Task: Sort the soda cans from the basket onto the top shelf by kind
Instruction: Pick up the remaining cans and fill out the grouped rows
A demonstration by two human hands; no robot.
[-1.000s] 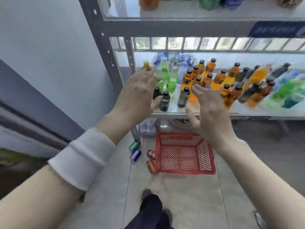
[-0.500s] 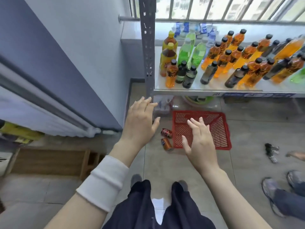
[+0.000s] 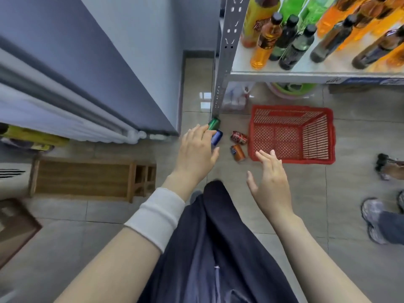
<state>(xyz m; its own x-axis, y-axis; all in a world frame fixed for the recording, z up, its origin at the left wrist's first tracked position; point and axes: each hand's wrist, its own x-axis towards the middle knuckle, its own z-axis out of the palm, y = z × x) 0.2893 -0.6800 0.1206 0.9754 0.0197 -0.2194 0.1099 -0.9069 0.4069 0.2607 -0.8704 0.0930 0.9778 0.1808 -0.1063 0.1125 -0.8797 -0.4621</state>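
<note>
Four smooth metal soda cans lie on their sides on the glossy grey tiled floor [image 3: 328, 193], just left of the red plastic lattice basket [image 3: 293, 110]: a green can [image 3: 214, 124], a blue can [image 3: 217, 137], a dark red can [image 3: 239, 137] and an orange can [image 3: 237, 152]. The left hand [image 3: 196, 154], a white ribbed cuff [image 3: 157, 215] at its wrist, reaches over the green and blue cans, grip loose, fingers straight; whether it touches them I cannot tell. The right hand [image 3: 271, 182] hovers at the basket's near left corner, fingers spread, grip empty. Plastic bottles [image 3: 290, 44] stand on the white shelf [image 3: 284, 75] beyond.

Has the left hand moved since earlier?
Yes. The left hand dropped from the white bottle shelf down near the blue soda can, left of the red plastic basket.
</note>
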